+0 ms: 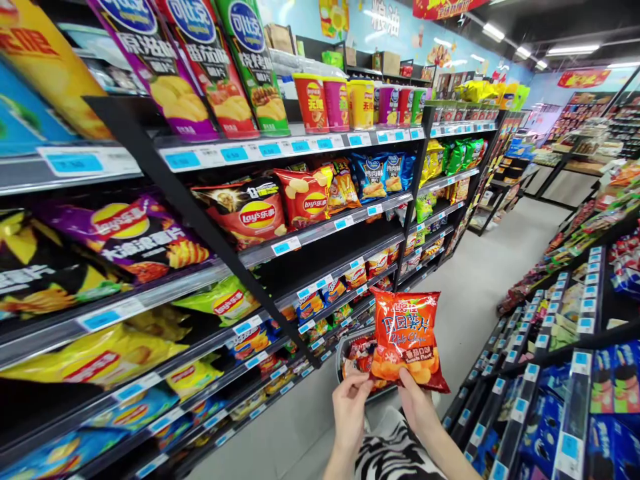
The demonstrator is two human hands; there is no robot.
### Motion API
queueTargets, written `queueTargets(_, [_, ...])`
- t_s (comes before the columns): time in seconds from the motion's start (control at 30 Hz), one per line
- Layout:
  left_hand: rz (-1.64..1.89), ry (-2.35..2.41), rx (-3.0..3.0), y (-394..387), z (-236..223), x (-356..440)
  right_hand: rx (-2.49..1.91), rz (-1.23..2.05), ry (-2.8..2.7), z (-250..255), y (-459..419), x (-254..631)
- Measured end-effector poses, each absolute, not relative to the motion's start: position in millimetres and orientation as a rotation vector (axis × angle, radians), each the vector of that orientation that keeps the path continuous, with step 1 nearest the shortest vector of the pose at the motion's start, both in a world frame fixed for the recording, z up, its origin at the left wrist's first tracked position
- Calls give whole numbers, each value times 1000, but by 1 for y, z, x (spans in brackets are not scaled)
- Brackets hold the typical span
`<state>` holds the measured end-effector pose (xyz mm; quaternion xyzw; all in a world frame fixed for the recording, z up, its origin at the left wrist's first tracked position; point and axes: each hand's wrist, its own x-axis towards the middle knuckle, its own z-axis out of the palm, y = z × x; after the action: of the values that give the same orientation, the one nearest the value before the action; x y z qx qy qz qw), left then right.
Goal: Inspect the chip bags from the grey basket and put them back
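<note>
A red bag of potato chips [404, 333] with a tomato-flavor label is held up in front of me, its printed face toward the camera. My left hand [350, 403] pinches the bag's lower left corner between thumb and fingers. On the bag's lower edge lies the thumb of my right hand [417, 403]; its other fingers are hidden behind the bag. Below and partly behind the bag stands a grey basket [341, 350] on the floor, with several red packets [357, 353] inside.
Shelves [320, 240] of chip bags and cans [313, 103] run along my left. To the right is a sloping rack [570, 407] with blue and other packets. Between them a grey floor aisle [475, 300] leads toward a counter [555, 170] at the back.
</note>
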<state>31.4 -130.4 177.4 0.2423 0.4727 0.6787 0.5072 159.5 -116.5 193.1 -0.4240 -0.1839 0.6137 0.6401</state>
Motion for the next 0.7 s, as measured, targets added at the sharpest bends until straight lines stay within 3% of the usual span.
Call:
queueTargets(0.33, [1390, 861, 301, -132, 196, 42, -991, 1314, -472, 180, -109, 168])
queueTargets(0.7, [1353, 772, -112, -131, 164, 52, -1166, 1247, -521, 155, -116, 168])
